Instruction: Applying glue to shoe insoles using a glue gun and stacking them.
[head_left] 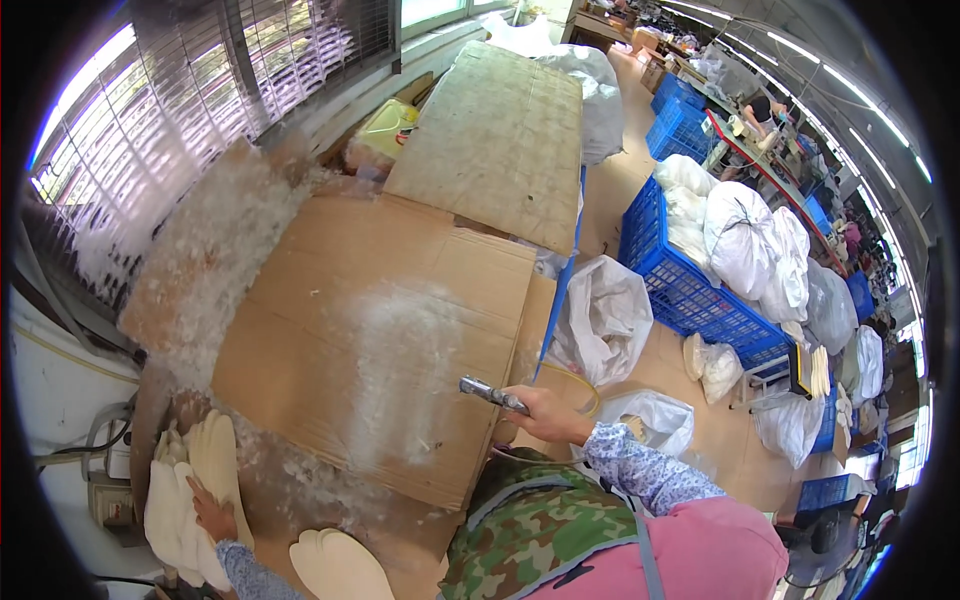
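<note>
My right hand [548, 415] grips a silver spray gun [490, 392] over the right side of a cardboard sheet [290, 300]. The gun points left, toward a patch of white residue in the sheet's middle. At the lower left, my left hand [212, 512] rests with fingers apart on a stack of cream insoles [215, 455]. More pale insoles [165, 510] lie beside it at the left. A separate pile of cream insoles [338, 566] sits right of my left forearm, near the lower edge.
A worn, flat board [490, 140] lies beyond the cardboard. White fluff coats the surface beside the meshed window [200, 110]. On the floor at right stand white sacks [604, 320] and a blue crate [665, 285] full of bags. A person [762, 112] works far off.
</note>
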